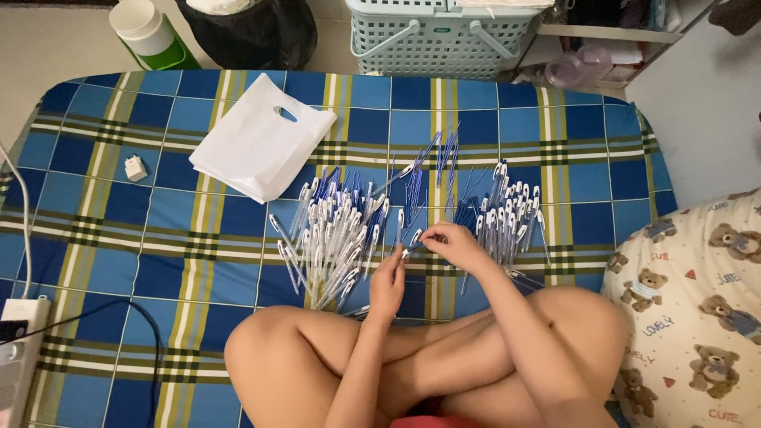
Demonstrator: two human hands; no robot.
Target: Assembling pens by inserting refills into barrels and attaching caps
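Blue-and-yellow plaid mattress (103,238) fills most of the frame, w/ a person sitting cross-legged at bottom centre. Far left edge: white power strip (20,349) w/ a black cable, and a small white plug adapter (135,168) a bit higher up. Upper left, off the mattress: green bottle w/ white cap (151,33). Right of that, on the mattress, a flat white plastic bag (258,147) w/ a cut-out handle; no print can be made out on it.

Centre-left: big pile of white-and-blue pens (333,238), lying mostly on a slant, tips toward bottom left. Left hand (387,287) is just right of that pile, fingers closed on the lower end of a single pen (412,246). Right hand (456,244) pinches the same pen's upper end, so both grips are on one pen, its long axis running bottom-left to upper-right between them. Left hand sits nearer the big pile, right hand nearer the second pile.

Above the hands: loose blue refills (432,170), roughly upright in frame. Right of centre: second pile of pens (507,214), clips up. Top centre-right, off the mattress: pale green plastic basket (440,36). Far right: cream pillow w/ teddy-bear print (697,309).
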